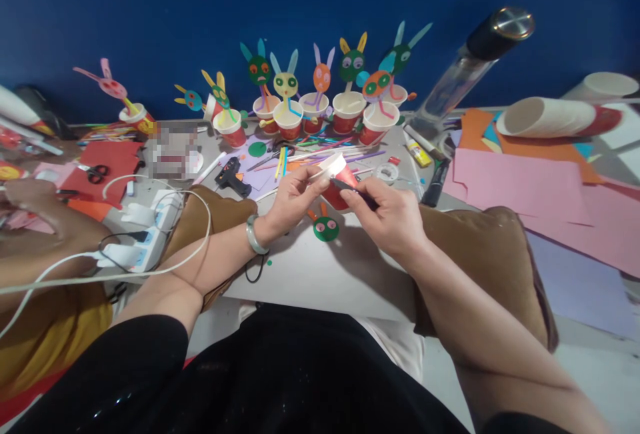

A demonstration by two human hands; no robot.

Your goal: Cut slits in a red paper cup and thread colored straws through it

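Observation:
My left hand (296,199) pinches the rim of a red and white paper cup (345,173), which is tilted above the table. In the fingers of my right hand (393,214) is a slim black pen-like tool (369,199). Its tip is close to the cup's rim; whether it touches, I cannot tell. Just below the cup, a round green paper face (326,229) with pink eyes and orange ears lies on the white work surface (320,281).
Paper cups with animal figures (287,121) line the back. A glue gun (233,178) lies left of the hands, with a power strip (157,231) and white cables further left. At right are pink paper (520,184) and a clear bottle (457,81). A co-worker's arm (45,241) reaches in at left.

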